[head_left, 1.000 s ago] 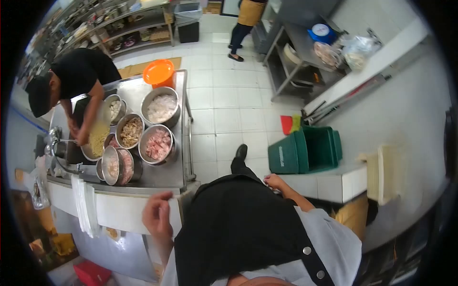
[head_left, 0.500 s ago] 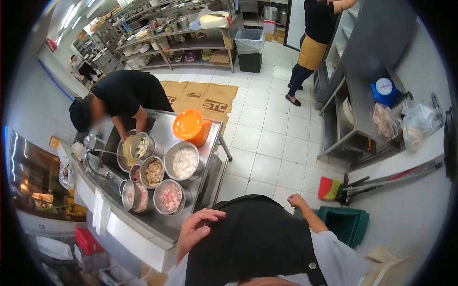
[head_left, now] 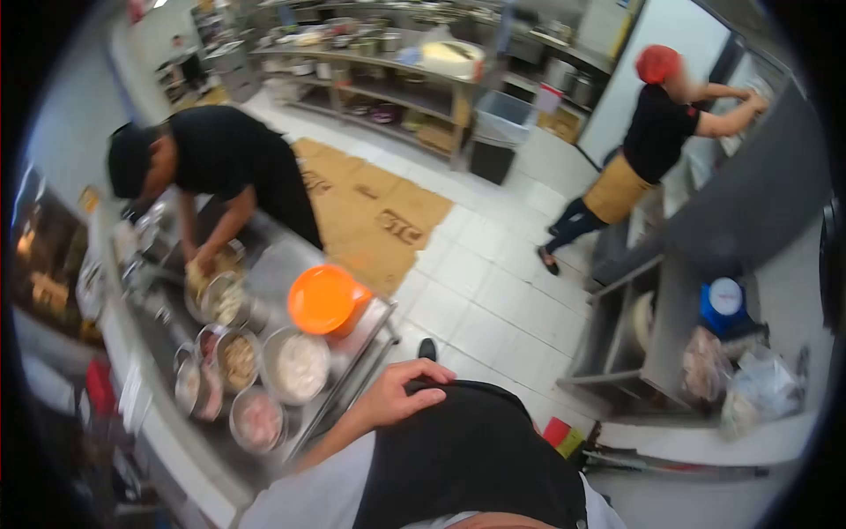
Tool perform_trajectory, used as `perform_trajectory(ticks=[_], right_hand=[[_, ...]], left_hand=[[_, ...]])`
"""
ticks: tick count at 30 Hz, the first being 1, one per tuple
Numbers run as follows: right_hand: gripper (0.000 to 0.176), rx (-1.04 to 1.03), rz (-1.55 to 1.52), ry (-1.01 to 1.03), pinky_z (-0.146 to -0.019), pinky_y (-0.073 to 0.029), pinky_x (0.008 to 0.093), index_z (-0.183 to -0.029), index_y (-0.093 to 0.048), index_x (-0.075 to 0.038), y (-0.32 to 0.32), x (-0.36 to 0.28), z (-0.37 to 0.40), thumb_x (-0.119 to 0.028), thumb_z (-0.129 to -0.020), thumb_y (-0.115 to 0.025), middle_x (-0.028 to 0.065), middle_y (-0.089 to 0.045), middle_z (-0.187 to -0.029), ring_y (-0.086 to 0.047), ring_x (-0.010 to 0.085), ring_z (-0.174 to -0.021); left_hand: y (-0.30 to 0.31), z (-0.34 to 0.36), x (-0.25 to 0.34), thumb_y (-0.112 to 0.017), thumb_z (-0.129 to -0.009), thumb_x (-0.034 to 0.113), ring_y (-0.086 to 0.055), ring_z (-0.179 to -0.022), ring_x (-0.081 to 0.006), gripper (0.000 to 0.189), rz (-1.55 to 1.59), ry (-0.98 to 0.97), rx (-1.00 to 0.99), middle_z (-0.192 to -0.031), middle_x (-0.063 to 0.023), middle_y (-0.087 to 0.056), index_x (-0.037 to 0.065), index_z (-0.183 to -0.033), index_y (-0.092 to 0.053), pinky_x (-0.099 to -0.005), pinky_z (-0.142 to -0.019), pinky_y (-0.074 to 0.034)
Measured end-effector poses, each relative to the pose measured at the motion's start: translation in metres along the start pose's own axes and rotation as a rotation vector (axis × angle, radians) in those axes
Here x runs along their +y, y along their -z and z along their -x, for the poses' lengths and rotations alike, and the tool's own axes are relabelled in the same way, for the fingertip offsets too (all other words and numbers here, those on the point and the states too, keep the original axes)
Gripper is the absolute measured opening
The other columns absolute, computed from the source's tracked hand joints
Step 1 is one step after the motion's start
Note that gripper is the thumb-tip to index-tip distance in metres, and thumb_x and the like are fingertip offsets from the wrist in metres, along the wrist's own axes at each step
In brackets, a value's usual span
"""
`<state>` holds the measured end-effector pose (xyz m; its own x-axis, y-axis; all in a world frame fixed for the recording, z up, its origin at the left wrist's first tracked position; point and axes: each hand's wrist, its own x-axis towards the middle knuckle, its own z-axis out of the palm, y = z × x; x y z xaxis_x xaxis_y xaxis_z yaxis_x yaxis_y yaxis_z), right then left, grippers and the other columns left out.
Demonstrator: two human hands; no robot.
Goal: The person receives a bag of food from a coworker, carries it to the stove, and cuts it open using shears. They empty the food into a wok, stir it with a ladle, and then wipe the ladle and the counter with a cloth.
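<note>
My left hand rests against the front of my black apron, fingers loosely curved and thumb apart, holding nothing. My right hand is out of sight. To the left of my hand, on a steel sink table, stand several metal pots. The nearest pot holds pale pink pieces, perhaps raw meat. A wider pot has whitish contents, and a smaller one has light brown pieces. An orange lidded bucket stands at the table's corner.
A co-worker in black bends over the sink with both hands in a bowl. Another person reaches into an upright cabinet on the right. Flattened cardboard lies on the tiled floor. A blue scale and plastic bags sit on the right-hand table.
My view has turned and tilted, and the table of pots now sits lower left. My right hand has gone out of view. The person at the cabinet now shows with both arms raised into it.
</note>
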<state>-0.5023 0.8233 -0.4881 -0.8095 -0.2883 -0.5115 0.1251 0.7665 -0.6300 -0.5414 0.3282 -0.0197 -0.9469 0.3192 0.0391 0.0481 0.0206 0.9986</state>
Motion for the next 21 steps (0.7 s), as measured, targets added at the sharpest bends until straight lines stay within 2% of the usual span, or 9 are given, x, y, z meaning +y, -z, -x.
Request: perform_trajectory(ticks=[5, 9, 10, 12, 14, 16, 18, 21], right_hand=[[0.028, 0.146, -0.063, -0.122, -0.080, -0.060, 0.0458, -0.104, -0.077, -0.003, 0.045, 0.000, 0.016, -0.027, -0.099, -0.063, 0.0126, -0.076, -0.092, -0.075, 0.0270, -0.089], [0.026, 0.294, -0.412, -0.441, -0.083, -0.060, 0.0427, -0.101, -0.077, -0.002, 0.074, -0.016, 0.020, -0.025, -0.098, -0.064, 0.0163, -0.075, -0.093, -0.074, 0.0298, -0.090], [0.026, 0.321, -0.434, -0.440, -0.083, -0.060, 0.0419, -0.100, -0.076, -0.002, 0.077, -0.021, 0.016, -0.025, -0.097, -0.065, 0.0174, -0.074, -0.093, -0.074, 0.0317, -0.089], [0.026, 0.311, -0.280, -0.287, -0.082, -0.059, 0.0419, -0.100, -0.076, -0.002, 0.091, -0.026, -0.003, -0.025, -0.094, -0.068, 0.0184, -0.073, -0.091, -0.072, 0.0354, -0.087], [0.025, 0.223, 0.071, -0.016, -0.082, -0.060, 0.0436, -0.100, -0.077, -0.003, 0.108, -0.034, -0.014, -0.026, -0.091, -0.069, 0.0182, -0.073, -0.089, -0.071, 0.0390, -0.086], [0.027, 0.164, 0.283, 0.193, -0.081, -0.060, 0.0441, -0.100, -0.077, -0.002, 0.127, -0.032, -0.037, -0.026, -0.092, -0.068, 0.0188, -0.073, -0.090, -0.072, 0.0382, -0.086], [0.028, 0.115, 0.371, 0.280, -0.081, -0.060, 0.0447, -0.100, -0.076, -0.002, 0.157, -0.022, -0.070, -0.027, -0.092, -0.067, 0.0194, -0.073, -0.090, -0.073, 0.0375, -0.086], [0.029, 0.065, 0.440, 0.333, -0.080, -0.060, 0.0455, -0.100, -0.076, -0.001, 0.208, 0.002, -0.138, -0.028, -0.093, -0.065, 0.0203, -0.074, -0.091, -0.074, 0.0364, -0.087]], left_hand=[[0.026, -0.132, -0.005, -0.073, -0.098, 0.006, -0.070, -0.116, -0.0233, 0.012, 0.192, 0.074, -0.009, -0.124, -0.0156, -0.075, -0.002, -0.107, -0.069, -0.0373, -0.105, -0.054], [0.032, -0.222, -0.007, -0.071, -0.100, 0.005, -0.070, -0.114, -0.0237, 0.007, 0.275, 0.129, -0.085, -0.124, -0.0191, -0.074, -0.001, -0.101, -0.068, -0.0367, -0.103, -0.054], [0.034, -0.242, -0.003, -0.070, -0.101, 0.005, -0.070, -0.114, -0.0236, 0.006, 0.253, 0.129, -0.117, -0.123, -0.0198, -0.074, -0.001, -0.100, -0.067, -0.0365, -0.103, -0.054], [0.036, -0.280, -0.004, -0.069, -0.102, 0.005, -0.070, -0.112, -0.0230, 0.007, 0.221, 0.113, -0.139, -0.123, -0.0200, -0.074, -0.001, -0.099, -0.067, -0.0358, -0.101, -0.055], [0.037, -0.315, -0.015, -0.067, -0.103, 0.006, -0.071, -0.110, -0.0220, 0.009, 0.205, 0.098, -0.134, -0.123, -0.0191, -0.075, -0.002, -0.099, -0.067, -0.0352, -0.098, -0.055], [0.033, -0.352, -0.017, -0.065, -0.105, 0.008, -0.071, -0.108, -0.0211, 0.012, 0.165, 0.130, -0.073, -0.122, -0.0181, -0.075, -0.002, -0.098, -0.068, -0.0346, -0.096, -0.055], [0.025, -0.387, -0.017, -0.061, -0.107, 0.009, -0.070, -0.102, -0.0194, 0.017, 0.140, 0.145, -0.025, -0.121, -0.0160, -0.076, -0.002, -0.096, -0.068, -0.0332, -0.092, -0.054], [0.015, -0.443, -0.023, -0.062, -0.106, 0.008, -0.069, -0.103, -0.0191, 0.016, 0.102, 0.091, -0.010, -0.120, -0.0158, -0.076, -0.002, -0.097, -0.068, -0.0326, -0.093, -0.054]])
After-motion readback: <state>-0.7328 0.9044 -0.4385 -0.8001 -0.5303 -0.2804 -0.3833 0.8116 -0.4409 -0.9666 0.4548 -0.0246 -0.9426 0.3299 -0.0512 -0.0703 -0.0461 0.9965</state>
